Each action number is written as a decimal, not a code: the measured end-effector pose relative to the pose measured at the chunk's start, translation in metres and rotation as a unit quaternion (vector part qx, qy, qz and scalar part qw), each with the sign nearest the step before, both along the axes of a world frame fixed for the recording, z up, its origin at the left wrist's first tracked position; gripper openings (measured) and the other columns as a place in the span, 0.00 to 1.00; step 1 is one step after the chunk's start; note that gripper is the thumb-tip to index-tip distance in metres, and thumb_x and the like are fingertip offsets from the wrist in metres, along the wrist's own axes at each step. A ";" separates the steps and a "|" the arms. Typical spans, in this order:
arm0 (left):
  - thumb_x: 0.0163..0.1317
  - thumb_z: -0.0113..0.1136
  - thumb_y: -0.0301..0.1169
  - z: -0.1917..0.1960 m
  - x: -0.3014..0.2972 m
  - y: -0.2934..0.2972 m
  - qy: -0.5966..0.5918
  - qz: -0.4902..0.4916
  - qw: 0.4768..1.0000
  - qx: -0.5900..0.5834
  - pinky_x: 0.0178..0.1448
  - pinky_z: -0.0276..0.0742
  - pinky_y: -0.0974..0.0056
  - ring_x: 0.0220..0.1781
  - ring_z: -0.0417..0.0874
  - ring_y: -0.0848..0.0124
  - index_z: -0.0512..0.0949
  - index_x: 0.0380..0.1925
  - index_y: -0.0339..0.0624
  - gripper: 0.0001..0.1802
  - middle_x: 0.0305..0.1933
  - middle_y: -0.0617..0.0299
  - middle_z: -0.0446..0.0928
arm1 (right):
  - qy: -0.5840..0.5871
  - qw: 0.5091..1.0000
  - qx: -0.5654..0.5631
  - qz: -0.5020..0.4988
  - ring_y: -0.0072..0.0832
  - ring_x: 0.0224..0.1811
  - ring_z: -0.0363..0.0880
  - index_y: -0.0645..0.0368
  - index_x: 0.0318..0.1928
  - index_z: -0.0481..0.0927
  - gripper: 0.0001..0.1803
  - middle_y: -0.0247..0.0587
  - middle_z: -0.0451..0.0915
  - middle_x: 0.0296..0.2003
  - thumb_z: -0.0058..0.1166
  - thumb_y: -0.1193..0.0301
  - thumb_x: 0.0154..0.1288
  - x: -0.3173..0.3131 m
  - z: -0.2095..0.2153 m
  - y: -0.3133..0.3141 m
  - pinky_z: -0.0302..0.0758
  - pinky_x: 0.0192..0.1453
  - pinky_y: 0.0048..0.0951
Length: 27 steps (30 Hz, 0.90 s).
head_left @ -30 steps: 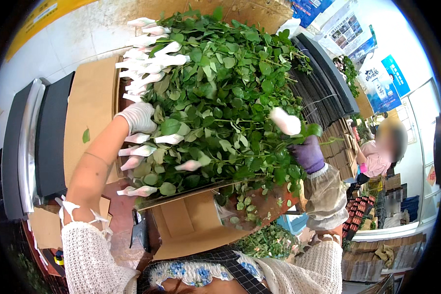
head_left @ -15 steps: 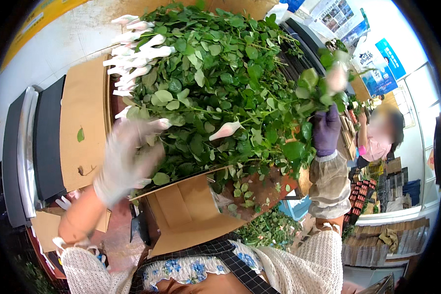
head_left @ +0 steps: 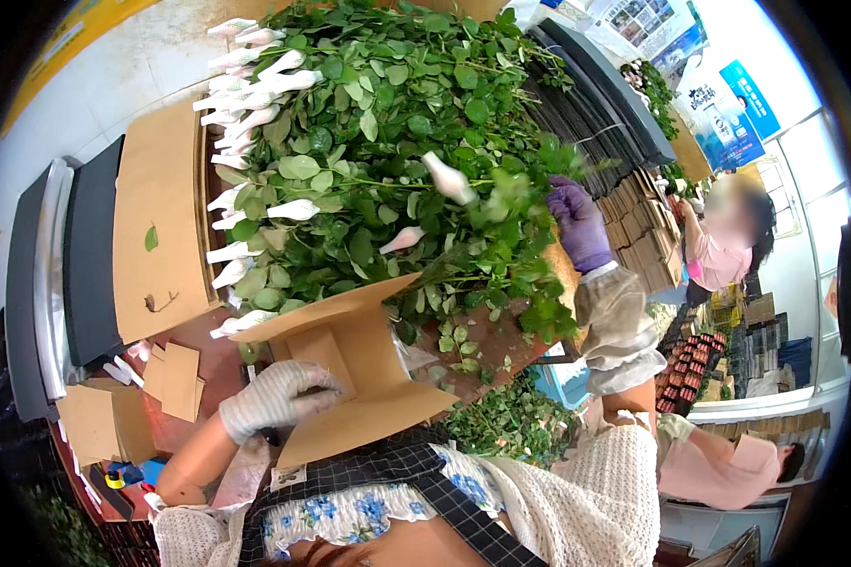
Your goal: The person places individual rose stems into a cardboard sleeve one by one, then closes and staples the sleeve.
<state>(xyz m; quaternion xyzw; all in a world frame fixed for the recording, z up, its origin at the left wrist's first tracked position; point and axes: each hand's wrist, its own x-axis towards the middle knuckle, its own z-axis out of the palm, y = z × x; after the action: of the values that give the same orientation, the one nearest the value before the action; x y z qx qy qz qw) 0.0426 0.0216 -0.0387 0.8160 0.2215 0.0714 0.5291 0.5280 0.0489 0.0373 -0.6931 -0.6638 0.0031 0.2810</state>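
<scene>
My right hand (head_left: 579, 225), in a purple glove, is closed round the stem of a rose (head_left: 447, 178) whose pale bud is wrapped in white netting. Its leaves are smeared by motion above a broad heap of leafy rose stems (head_left: 388, 132). Another netted bud (head_left: 404, 240) lies on the heap's near side, with several more at its left edge. My left hand (head_left: 288, 395), in a whitish glove, has its fingers curled at the left side of an unfolded cardboard box (head_left: 373, 378) close to my body. The box partly hides its grip.
Flat cardboard (head_left: 165, 208) and dark panels stand at the left. Small cardboard pieces (head_left: 172, 378) lie on the reddish table. Stacked dark sheets (head_left: 596, 113) are at the back right. Cut leaves (head_left: 515, 420) and a blue bin (head_left: 558, 386) are below. Two people in pink are at the right.
My left hand has come down from the bud ends to the cardboard box, whose flap now tilts up. My right hand has moved left and lower, bringing the rose over the heap.
</scene>
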 end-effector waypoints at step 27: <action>0.68 0.46 0.40 -0.151 -0.019 -0.003 0.067 0.198 0.966 0.152 0.49 0.76 0.54 0.44 0.81 0.52 0.81 0.41 0.39 0.18 0.41 0.48 0.81 | 0.021 0.844 -0.310 0.438 0.42 0.39 0.82 0.53 0.39 0.83 0.10 0.43 0.82 0.38 0.59 0.70 0.54 -0.161 -0.013 -0.051 0.78 0.43 0.41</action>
<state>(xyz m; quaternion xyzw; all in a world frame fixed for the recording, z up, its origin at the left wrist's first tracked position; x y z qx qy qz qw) 0.0239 0.0191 -0.1900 0.8297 0.3999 0.1523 0.3586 0.3666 -0.0017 0.0246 -0.3811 -0.8567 0.3458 0.0347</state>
